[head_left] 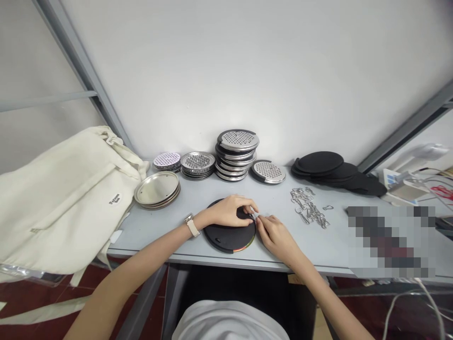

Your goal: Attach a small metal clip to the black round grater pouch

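A black round disc (226, 238) lies on the table in front of me, with a reddish and green strip along its near right edge. My left hand (235, 211) lies across the disc, its thumb and fingers closed at the right rim. My right hand (276, 234) pinches at that same rim from the right. Between the fingertips of both hands shows a small shiny metal clip (252, 217), partly hidden. To the right is a loose pile of small metal clips and rings (308, 210).
Behind the disc stand a tall stack of round graters (237, 141), a single grater (269, 171) and lower grater stacks (197, 162). Round metal plates (157, 188) and a cream bag (71, 203) are at the left. Black discs (320, 163) are piled at the back right.
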The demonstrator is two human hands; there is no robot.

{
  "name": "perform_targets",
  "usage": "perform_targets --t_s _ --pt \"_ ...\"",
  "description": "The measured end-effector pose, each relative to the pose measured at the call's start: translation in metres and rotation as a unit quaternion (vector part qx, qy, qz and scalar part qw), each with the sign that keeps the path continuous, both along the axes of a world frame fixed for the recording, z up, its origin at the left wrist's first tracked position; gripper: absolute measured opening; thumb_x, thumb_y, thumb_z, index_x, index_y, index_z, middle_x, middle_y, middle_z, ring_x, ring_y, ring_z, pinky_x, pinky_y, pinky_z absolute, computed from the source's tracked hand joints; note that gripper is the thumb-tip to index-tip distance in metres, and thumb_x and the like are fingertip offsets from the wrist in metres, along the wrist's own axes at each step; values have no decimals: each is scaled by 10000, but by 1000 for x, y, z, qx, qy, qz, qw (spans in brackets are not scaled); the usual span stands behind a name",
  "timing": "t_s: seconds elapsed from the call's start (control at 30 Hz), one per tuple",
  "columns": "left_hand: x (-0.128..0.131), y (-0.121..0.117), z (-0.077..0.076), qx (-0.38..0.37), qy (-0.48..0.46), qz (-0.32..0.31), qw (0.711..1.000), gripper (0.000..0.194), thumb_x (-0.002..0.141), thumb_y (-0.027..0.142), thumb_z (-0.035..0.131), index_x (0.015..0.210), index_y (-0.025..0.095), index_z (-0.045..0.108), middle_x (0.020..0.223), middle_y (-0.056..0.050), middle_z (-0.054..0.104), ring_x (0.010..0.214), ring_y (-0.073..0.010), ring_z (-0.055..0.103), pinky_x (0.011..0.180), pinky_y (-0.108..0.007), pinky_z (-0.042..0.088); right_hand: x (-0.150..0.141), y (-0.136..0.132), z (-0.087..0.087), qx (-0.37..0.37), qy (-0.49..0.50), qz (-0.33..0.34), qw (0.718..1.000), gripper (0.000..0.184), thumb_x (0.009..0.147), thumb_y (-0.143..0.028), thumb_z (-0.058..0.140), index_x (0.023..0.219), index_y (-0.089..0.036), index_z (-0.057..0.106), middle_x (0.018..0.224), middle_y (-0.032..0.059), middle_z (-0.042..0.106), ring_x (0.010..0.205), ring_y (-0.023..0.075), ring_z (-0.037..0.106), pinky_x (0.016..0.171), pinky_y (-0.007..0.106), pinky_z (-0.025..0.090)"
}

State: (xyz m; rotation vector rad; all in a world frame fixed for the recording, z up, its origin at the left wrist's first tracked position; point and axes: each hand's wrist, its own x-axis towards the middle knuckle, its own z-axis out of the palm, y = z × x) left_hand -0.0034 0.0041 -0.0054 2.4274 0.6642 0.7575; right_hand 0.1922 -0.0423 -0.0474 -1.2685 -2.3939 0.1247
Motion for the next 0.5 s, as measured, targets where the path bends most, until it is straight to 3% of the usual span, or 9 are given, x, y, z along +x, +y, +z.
perform_targets --t_s 0.5 --pt "0 0 2 -21 -2 -1 1000 297 705 129 634 998 173 631 847 -17 655 816 -135 591 806 -249 442 0 0 3 -11 16 3 1000 324 972 -243 269 726 -208 478 626 33 560 636 195 528 637 310 390"
